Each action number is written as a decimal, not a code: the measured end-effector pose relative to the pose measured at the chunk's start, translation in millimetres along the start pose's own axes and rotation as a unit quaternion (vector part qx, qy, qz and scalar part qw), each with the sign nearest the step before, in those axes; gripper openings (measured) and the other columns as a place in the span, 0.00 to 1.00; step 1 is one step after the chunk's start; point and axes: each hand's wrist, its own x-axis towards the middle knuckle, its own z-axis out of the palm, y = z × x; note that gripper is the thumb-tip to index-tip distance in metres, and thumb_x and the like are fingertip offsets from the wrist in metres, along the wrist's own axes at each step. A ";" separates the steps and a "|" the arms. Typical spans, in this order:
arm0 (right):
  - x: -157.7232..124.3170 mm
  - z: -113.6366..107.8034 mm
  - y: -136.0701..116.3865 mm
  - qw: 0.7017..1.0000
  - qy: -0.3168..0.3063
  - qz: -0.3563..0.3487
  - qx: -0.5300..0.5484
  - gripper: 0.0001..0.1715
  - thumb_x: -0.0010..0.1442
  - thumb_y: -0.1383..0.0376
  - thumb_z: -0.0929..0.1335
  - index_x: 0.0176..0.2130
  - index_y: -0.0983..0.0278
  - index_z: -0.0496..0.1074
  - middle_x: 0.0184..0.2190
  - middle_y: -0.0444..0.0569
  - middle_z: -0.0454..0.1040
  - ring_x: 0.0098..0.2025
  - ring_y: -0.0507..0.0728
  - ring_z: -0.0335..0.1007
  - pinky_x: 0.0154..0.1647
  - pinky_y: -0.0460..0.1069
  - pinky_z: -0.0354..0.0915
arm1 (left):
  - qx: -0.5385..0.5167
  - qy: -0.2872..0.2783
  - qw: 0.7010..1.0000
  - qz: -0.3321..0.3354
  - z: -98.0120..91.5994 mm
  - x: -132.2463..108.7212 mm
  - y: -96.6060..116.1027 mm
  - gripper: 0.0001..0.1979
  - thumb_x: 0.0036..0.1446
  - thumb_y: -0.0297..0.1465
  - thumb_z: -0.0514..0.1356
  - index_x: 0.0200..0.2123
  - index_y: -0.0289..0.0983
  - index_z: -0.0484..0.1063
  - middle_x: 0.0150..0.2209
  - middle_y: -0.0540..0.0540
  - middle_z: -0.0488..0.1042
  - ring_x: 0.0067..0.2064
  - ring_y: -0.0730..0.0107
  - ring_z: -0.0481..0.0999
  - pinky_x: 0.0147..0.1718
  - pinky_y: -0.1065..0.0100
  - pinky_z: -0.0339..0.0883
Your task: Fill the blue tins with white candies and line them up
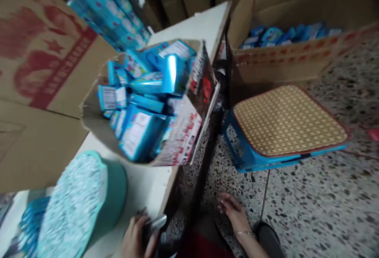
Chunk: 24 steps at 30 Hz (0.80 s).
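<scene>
Left hand (137, 236): fingers curled round a silver-and-dark handheld object (156, 223), shut on it. Exact object unclear, partly hidden and cut by frame edge. Looks small and rigid, likely light. Slick metal face, so best held by its edges, as now.

Right hand (233, 212): open, fingers loosely spread, holding nothing. Thin bracelet (245, 233) on wrist. Hangs low, with the speckled stone floor (319, 206) behind it.

Left hand is just beside a white table (189, 33), near a teal tub (111, 193) at the table's near end. Cut-down carton (189, 143) sits on the table, packed with blue packets (142, 135), jumbled, some tilted. Packets look like light, stiff card with a glossy finish, likely to slide against each other. Take one by its flat faces. Carton wall looks soft, so lift from underneath, not by the rim.

Blue stool (287, 120) with woven seat stands right of the table. Second carton (281, 62) behind it holds more packets (284, 35).
</scene>
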 end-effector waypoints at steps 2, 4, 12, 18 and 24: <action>-43.8 17.2 -50.5 0.995 -0.031 -0.003 0.099 0.19 0.49 0.52 0.64 0.35 0.61 0.73 0.25 0.47 0.73 0.22 0.55 0.68 0.21 0.49 0.62 | -0.009 -0.009 1.000 0.021 -9.6 7.1 5.9 0.15 0.55 0.43 0.57 0.41 0.41 0.71 0.38 0.43 0.75 0.37 0.60 0.77 0.34 0.63 0.73; -77.0 39.4 -100.4 0.995 -0.062 -0.058 0.058 0.19 0.54 0.52 0.62 0.35 0.62 0.73 0.24 0.46 0.71 0.23 0.54 0.66 0.21 0.47 0.61 | -0.020 -0.011 0.999 0.029 -13.1 13.4 10.4 0.15 0.56 0.43 0.57 0.41 0.40 0.71 0.37 0.43 0.75 0.37 0.60 0.77 0.35 0.64 0.73; -104.6 136.2 -217.4 0.769 -0.071 -0.316 -0.551 0.27 0.64 0.65 0.57 0.62 0.61 0.59 0.36 0.55 0.77 0.36 0.58 0.74 0.34 0.48 0.65 | -0.211 -0.096 0.971 -0.053 -47.8 10.3 20.2 0.15 0.58 0.40 0.54 0.44 0.38 0.70 0.40 0.41 0.75 0.40 0.60 0.77 0.39 0.62 0.72; -82.5 157.7 -221.1 0.615 -0.025 -0.292 -0.732 0.30 0.62 0.73 0.57 0.63 0.64 0.56 0.40 0.59 0.77 0.37 0.57 0.75 0.32 0.47 0.66 | -0.337 -0.151 0.927 -0.063 -92.0 -33.4 17.6 0.08 0.54 0.31 0.56 0.39 0.42 0.70 0.37 0.44 0.76 0.38 0.60 0.76 0.37 0.62 0.71; -79.3 177.5 -217.8 0.612 0.008 -0.276 -0.741 0.26 0.68 0.61 0.56 0.62 0.65 0.57 0.37 0.60 0.78 0.37 0.57 0.76 0.35 0.46 0.66 | -0.379 -0.184 0.903 -0.090 -101.8 -63.3 2.0 0.05 0.54 0.29 0.54 0.32 0.40 0.70 0.32 0.45 0.75 0.34 0.63 0.74 0.35 0.64 0.69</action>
